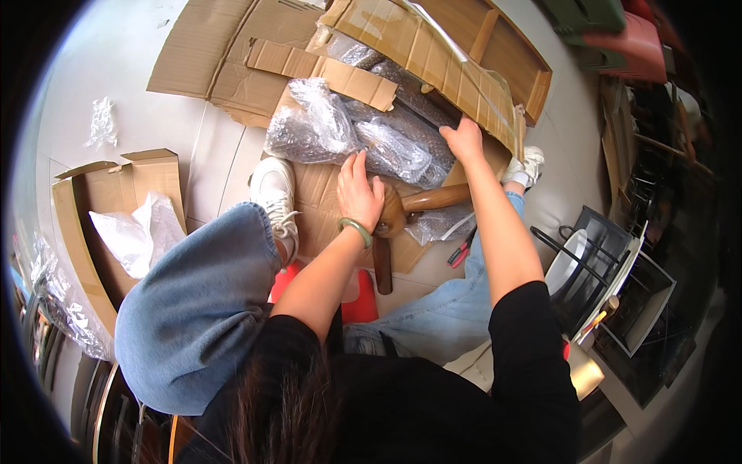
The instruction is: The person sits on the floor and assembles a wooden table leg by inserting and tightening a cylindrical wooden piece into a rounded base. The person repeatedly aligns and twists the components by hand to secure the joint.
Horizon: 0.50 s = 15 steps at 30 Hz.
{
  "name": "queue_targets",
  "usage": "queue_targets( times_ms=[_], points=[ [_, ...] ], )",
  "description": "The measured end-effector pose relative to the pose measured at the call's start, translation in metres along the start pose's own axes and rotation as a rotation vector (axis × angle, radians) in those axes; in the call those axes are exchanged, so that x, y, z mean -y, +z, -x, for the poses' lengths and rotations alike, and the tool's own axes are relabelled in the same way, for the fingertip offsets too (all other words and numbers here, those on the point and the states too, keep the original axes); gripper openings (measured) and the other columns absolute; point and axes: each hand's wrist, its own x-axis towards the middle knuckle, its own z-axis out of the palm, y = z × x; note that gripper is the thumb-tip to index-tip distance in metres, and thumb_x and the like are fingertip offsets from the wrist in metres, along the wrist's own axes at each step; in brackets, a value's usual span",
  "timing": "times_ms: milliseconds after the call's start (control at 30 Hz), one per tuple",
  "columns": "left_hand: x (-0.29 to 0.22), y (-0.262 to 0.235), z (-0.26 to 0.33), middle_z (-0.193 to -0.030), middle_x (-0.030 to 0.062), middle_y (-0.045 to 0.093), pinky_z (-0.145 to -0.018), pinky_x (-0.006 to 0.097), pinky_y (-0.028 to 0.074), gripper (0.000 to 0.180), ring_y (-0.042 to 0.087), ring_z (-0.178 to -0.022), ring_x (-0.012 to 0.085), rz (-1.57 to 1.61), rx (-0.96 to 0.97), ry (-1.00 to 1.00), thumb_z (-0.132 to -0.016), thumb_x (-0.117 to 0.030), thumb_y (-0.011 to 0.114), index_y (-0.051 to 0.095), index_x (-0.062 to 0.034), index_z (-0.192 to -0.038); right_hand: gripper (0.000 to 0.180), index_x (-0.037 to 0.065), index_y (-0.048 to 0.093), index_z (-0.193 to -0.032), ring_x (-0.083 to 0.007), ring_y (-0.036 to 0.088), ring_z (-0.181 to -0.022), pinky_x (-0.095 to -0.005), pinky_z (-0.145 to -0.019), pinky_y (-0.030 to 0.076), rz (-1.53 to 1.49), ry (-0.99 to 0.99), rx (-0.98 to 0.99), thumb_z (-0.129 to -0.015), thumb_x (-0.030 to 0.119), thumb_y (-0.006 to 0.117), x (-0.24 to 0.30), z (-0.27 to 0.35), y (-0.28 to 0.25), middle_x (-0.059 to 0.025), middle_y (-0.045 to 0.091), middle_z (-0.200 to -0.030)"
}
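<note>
My left hand (360, 195), with a green bangle at the wrist, has its fingers stretched out at the near edge of the bubble-wrapped pieces (394, 151). Beside it lies a brown wooden part (392, 214) with rounded leg-like arms, one pointing right and one toward me. My right hand (464, 141) is closed at the edge of the cardboard carton (433, 58), thumb showing, other fingers partly hidden. Under that raised cardboard lie several long wrapped pieces. A torn cardboard strip (332, 73) crosses over them.
Flattened cardboard (209, 46) spreads at the far left. A brown wooden panel (502, 54) lies behind the carton. An open box (77, 232) with white wrap stands left. Red-handled pliers (461, 252) lie by my right leg; black racks (595, 263) stand right. A red stool (359, 301) is below me.
</note>
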Motion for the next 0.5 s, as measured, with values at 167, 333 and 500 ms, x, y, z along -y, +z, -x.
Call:
queue_targets(
  times_ms=[167, 333, 500],
  points=[
    [0.024, 0.004, 0.017, -0.124, 0.0227, 0.053, -0.096, 0.047, 0.042, 0.036, 0.052, -0.111, 0.041, 0.169, -0.08, -0.195, -0.096, -0.022, 0.053, 0.052, -0.0024, -0.126, 0.068, 0.007, 0.047, -0.143, -0.0365, 0.043, -0.136, -0.0402, -0.115, 0.033, 0.379, -0.114, -0.081, -0.081, 0.032, 0.06, 0.039, -0.047, 0.024, -0.0195, 0.046, -0.147],
    [0.033, 0.014, 0.02, -0.098, 0.0214, 0.063, -0.086, 0.046, 0.045, 0.027, 0.058, -0.096, 0.0385, 0.316, -0.04, -0.302, -0.098, -0.023, 0.047, 0.061, 0.0, -0.102, 0.053, 0.007, 0.057, -0.129, -0.0374, 0.053, -0.124, -0.0425, -0.105, 0.042, 0.503, -0.239, -0.089, -0.079, 0.023, 0.063, 0.048, -0.033, 0.013, -0.0197, 0.059, -0.132],
    [0.028, 0.022, 0.018, -0.098, 0.0241, 0.063, -0.085, 0.048, 0.046, 0.029, 0.058, -0.093, 0.0424, 0.247, -0.032, -0.346, -0.098, -0.024, 0.048, 0.062, 0.0018, -0.099, 0.034, 0.008, 0.058, -0.104, -0.0364, 0.061, -0.102, -0.0441, -0.088, 0.049, 0.033, -0.709, -0.202, -0.072, 0.004, 0.071, 0.057, 0.067, -0.033, -0.0148, 0.064, -0.102]
  ],
)
